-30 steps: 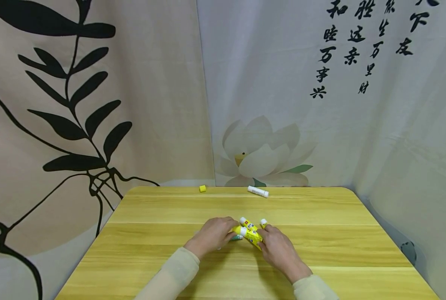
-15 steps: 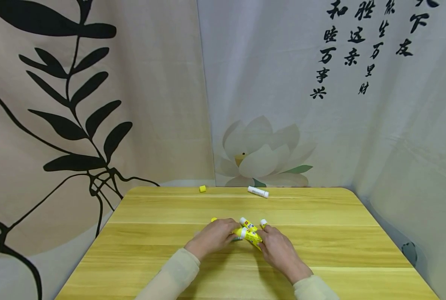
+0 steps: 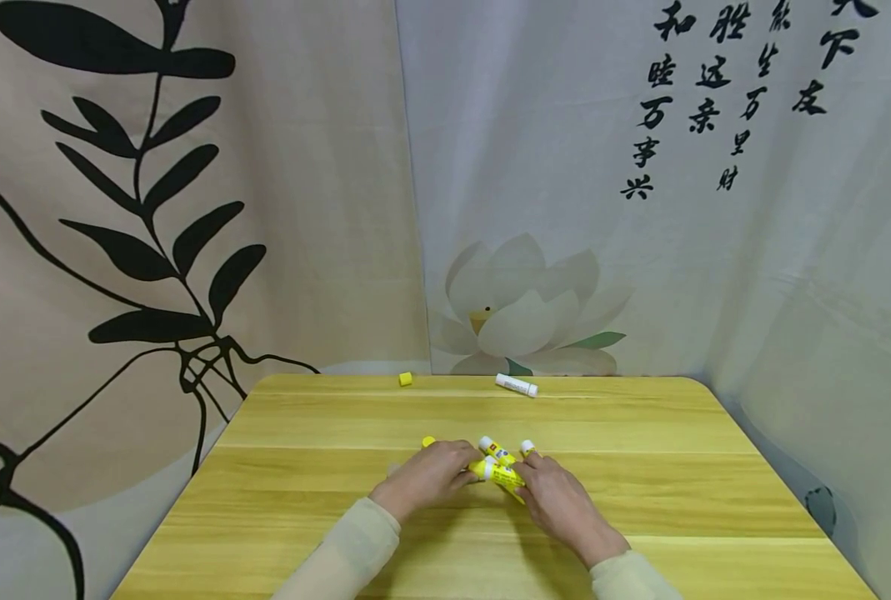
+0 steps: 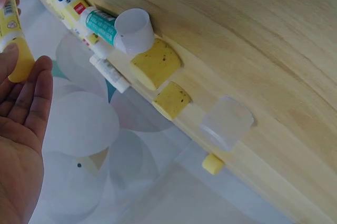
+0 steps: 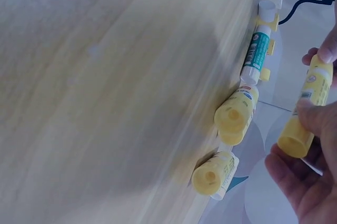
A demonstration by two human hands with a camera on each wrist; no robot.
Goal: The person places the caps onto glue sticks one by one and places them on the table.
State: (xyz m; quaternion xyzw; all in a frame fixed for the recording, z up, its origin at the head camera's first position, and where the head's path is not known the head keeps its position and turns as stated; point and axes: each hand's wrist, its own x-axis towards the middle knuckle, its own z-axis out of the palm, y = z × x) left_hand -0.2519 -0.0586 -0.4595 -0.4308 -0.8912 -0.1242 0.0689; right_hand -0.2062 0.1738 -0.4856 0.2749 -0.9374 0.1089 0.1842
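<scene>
together, left hand (image 3: 432, 473) pinches yellow cap (image 4: 22, 66), right hand (image 3: 563, 502) holds glue stick (image 5: 315, 88).

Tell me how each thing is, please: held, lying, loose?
Held glue stick: gripped by the right hand.
Its yellow cap: pinched by the left hand; can't tell if fully on.
Green-labelled glue stick: lying down.
White stick: lying on the table.
Other yellow glue sticks: lying down.
Other yellow caps: off, loose.
Frosted cap: off, loose.

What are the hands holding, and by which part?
One yellow glue stick: the left hand pinches its yellow cap; the right hand grips its labelled barrel, toward the opposite end.
</scene>
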